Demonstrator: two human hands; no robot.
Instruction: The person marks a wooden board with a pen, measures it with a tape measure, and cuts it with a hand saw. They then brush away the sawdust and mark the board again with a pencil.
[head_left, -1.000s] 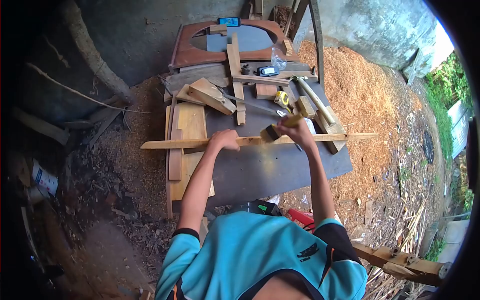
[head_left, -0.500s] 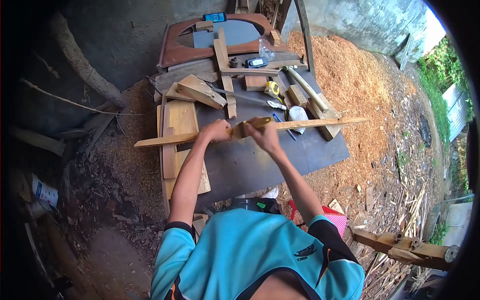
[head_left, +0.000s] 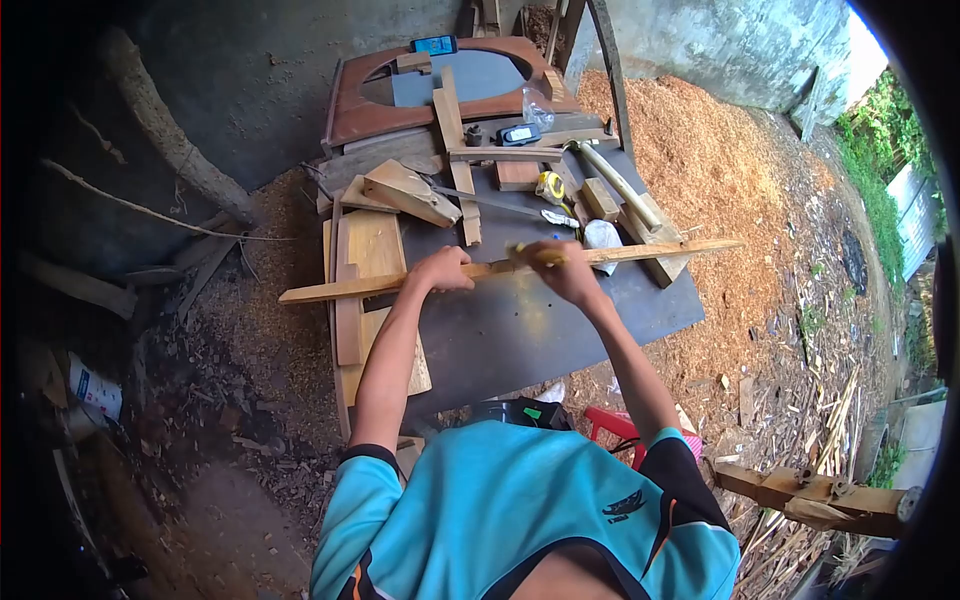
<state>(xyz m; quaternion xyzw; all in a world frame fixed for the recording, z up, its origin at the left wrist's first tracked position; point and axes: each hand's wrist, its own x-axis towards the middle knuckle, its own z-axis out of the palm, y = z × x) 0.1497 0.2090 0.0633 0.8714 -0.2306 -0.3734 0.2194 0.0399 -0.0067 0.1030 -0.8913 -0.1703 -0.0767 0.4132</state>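
Observation:
A long, narrow wooden strip (head_left: 370,285) lies crosswise over the near part of the dark table. My left hand (head_left: 443,270) is closed around it left of the middle. Further right, my right hand (head_left: 568,270) grips what looks like a brush (head_left: 525,254) with a yellowish handle, held against the strip; motion blur and my fingers hide much of it. Yellowish dust (head_left: 537,308) shows as a smear below the strip. Under the strip's left end are flat boards (head_left: 372,240), and its right part passes over a wooden block (head_left: 665,268).
On the dark tabletop (head_left: 480,350) lie a hammer (head_left: 615,180), a tape measure (head_left: 550,187), a handsaw (head_left: 505,203), a white bundle (head_left: 602,240) and wood offcuts. A phone (head_left: 434,45) rests at the back. Wood shavings (head_left: 690,140) cover the ground to the right.
My right hand has shifted right and slightly down along the strip with the brush. A yellow dust smear now shows below. The whole view has moved slightly.

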